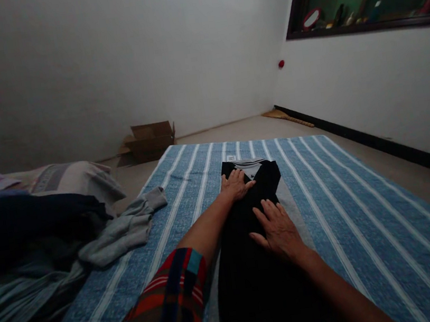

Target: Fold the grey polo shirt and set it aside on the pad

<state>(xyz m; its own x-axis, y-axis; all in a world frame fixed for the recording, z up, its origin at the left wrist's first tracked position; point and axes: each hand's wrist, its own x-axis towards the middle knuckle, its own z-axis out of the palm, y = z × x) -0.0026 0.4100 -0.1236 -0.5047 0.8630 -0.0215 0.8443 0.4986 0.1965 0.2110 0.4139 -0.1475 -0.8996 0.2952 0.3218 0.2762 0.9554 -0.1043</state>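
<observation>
The black garment [256,283] lay lengthwise on the blue striped sheet [365,204], apparently being smoothed: the left hand [236,184] pressed near its collar and the right hand [278,229] at its middle, fingers spread flat, holding nothing. Folding it further would likely call for pinching an edge; a clothes pile [50,242] sat well apart.

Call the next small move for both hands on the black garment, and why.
Probably sweep both palms down the cloth to flatten it. The left hand lies flat by the collar, the right hand flat mid-body on the black garment, spread lengthwise on the striped mat. Neither hand grips fabric.
</observation>
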